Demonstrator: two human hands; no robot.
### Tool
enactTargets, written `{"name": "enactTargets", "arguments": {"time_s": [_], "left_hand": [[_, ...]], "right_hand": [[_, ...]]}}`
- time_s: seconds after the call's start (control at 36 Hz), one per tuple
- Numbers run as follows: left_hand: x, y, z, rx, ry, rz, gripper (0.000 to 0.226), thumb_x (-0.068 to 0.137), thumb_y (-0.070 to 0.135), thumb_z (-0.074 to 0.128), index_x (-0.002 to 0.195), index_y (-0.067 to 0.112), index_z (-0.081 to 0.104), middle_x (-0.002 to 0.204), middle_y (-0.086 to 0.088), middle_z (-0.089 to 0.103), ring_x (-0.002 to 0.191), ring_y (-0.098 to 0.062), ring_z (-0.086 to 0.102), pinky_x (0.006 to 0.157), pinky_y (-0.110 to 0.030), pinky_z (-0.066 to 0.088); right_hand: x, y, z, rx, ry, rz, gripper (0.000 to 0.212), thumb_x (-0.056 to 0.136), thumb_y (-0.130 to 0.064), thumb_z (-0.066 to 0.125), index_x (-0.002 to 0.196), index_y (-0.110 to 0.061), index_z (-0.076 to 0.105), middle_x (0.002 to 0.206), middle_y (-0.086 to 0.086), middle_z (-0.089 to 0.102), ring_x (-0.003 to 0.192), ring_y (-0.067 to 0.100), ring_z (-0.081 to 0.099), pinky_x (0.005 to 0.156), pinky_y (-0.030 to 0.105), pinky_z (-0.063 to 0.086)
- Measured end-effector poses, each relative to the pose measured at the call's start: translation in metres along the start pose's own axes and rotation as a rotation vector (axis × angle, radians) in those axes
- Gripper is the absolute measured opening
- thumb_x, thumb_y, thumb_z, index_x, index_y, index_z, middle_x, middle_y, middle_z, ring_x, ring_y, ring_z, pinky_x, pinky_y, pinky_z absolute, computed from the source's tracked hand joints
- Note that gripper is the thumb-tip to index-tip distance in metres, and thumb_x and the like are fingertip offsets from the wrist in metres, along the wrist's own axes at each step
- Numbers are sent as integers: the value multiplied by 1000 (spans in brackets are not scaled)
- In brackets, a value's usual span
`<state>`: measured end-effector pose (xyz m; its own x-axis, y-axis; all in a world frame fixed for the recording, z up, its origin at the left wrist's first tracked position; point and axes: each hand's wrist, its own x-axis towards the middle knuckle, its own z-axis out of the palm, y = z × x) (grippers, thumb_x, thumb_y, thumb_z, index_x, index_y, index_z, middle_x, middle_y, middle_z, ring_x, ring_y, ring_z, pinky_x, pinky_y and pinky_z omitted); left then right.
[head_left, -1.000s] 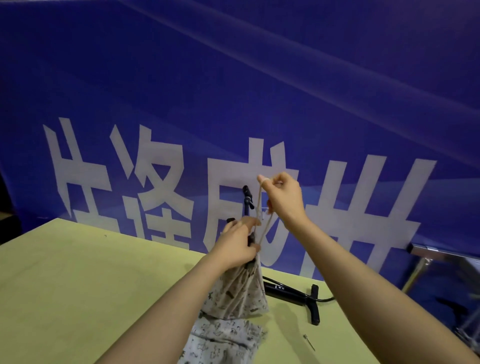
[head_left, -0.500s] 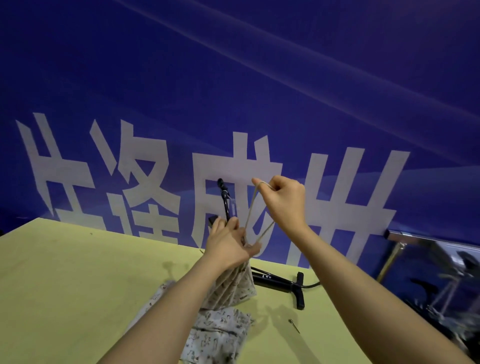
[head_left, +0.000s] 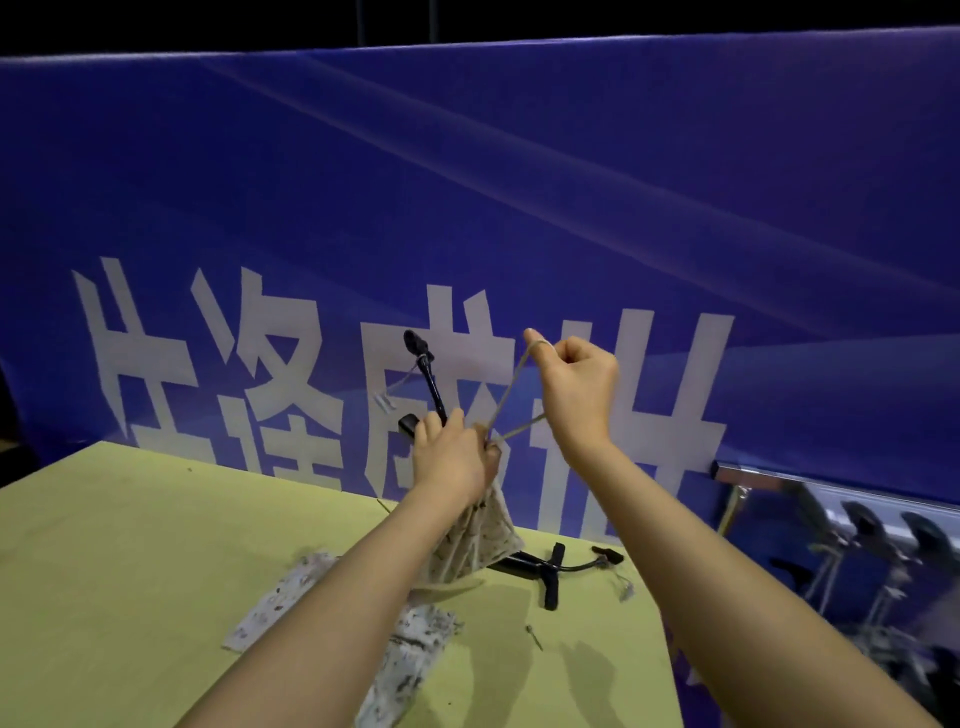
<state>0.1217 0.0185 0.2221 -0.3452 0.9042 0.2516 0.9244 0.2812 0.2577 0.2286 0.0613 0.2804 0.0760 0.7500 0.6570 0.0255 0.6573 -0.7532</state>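
Left hand (head_left: 457, 457): raised above the table (head_left: 130, 545), fingers curled round the neck of the pouch (head_left: 480, 540).
Right hand (head_left: 576, 384): higher, fist clenched on the drawstring (head_left: 511, 387), pulled taut.

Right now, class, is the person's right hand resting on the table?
No, the right hand is raised above the table, pinching the drawstring of the bag gripped by the left hand.

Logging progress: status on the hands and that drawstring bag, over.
Left grip clamps patterned bag at neck. Right grip pulls drawstring taut. Black pump handle pokes out top, may block closure.
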Motion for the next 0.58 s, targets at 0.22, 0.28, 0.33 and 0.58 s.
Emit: {"name": "enactTargets", "arguments": {"time_s": [0.22,0.28,0.33,0.58], "left_hand": [[-39,84,9,-9,-33,-5,40,96,45,35,118,21,57,135,-3,39,124,-35,30,105,-42,26],[-50,106,14,-1,-36,7,39,96,45,36,115,21,60,133,-2,39,120,-35,31,104,-42,26],[-62,128,18,-1,-42,23,40,95,46,35,113,21,61,134,-3,38,120,-36,31,104,-42,26],[-107,221,55,27,-40,121,68,85,70,36,124,16,51,138,-6,30,124,-38,31,92,-42,40]], "right_hand": [[-6,-21,-92,-74,88,-131,50,84,-22,70,51,3,42,45,8,36,47,15,31,48,27,31],[-8,-23,-119,-118,105,-161,50,83,-21,71,47,-6,40,42,0,33,43,8,29,48,23,30],[-10,-27,-144,-157,124,-175,51,83,-20,72,47,-12,36,41,-6,29,42,9,29,46,16,25],[-16,-10,-252,-332,148,-48,51,84,-27,70,51,-12,34,44,-2,31,47,12,26,51,31,28]]}}
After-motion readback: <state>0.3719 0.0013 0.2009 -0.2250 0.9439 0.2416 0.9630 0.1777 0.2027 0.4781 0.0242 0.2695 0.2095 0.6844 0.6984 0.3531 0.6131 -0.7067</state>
